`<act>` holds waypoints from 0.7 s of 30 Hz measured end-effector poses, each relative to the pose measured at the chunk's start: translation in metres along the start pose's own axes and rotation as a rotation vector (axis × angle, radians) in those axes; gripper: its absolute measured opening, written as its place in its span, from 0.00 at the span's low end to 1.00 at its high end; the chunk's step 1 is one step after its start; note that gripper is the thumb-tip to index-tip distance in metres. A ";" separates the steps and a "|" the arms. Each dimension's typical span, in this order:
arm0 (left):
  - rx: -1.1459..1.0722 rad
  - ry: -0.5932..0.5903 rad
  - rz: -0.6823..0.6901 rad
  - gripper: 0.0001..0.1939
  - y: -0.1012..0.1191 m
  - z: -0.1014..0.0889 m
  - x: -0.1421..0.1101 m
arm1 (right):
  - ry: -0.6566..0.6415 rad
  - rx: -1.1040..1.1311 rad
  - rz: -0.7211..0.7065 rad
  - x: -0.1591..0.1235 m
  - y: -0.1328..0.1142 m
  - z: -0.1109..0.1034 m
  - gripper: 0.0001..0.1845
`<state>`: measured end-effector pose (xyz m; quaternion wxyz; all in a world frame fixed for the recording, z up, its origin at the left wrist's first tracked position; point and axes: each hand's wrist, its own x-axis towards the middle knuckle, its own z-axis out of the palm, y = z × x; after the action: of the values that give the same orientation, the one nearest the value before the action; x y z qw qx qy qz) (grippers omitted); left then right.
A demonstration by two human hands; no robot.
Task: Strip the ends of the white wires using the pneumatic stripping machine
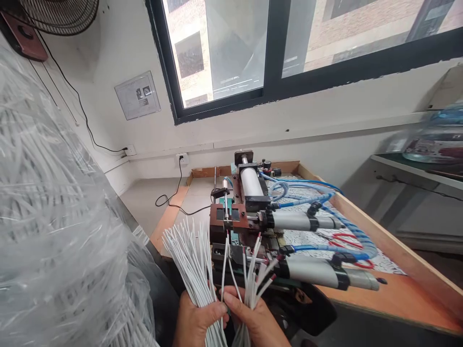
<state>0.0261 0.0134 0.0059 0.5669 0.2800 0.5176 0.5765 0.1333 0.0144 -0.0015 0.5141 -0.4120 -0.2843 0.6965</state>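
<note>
My left hand point(200, 318) is closed around a thick bundle of white cables point(190, 262), whose ends fan out upward. In my right hand point(253, 315) is a smaller bunch of white cables point(250, 284), several with dark red tips. Thumb and fingertips of the right hand also pinch a single cable point(223, 270) between the two bunches. Both hands are close together, just in front of a pneumatic machine point(231, 217) with metal cylinders. The single cable's upper end reaches up near the machine's front jaws; whether it touches them I cannot tell.
Large plastic-wrapped bundles of cables point(61, 217) stand close on the left. The machine sits on a wooden-edged table point(369, 289) with blue air hoses point(356, 236) and red-handled scissors point(347, 239) at right. A black power cord point(181, 207) runs to the wall socket.
</note>
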 end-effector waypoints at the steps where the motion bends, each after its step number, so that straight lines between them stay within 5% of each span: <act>1: 0.000 -0.007 0.004 0.15 -0.001 -0.001 0.000 | 0.016 0.012 -0.021 -0.001 0.000 0.002 0.15; 13: -0.061 0.170 -0.101 0.18 0.013 0.002 0.000 | 0.291 0.024 -0.116 0.003 -0.015 0.005 0.12; 21: -0.004 0.123 -0.023 0.15 0.007 -0.001 0.000 | 0.020 0.124 0.072 0.012 -0.018 0.008 0.13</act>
<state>0.0223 0.0146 0.0123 0.5411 0.2369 0.5533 0.5873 0.1335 0.0318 0.0137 0.5160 -0.3964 -0.2204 0.7267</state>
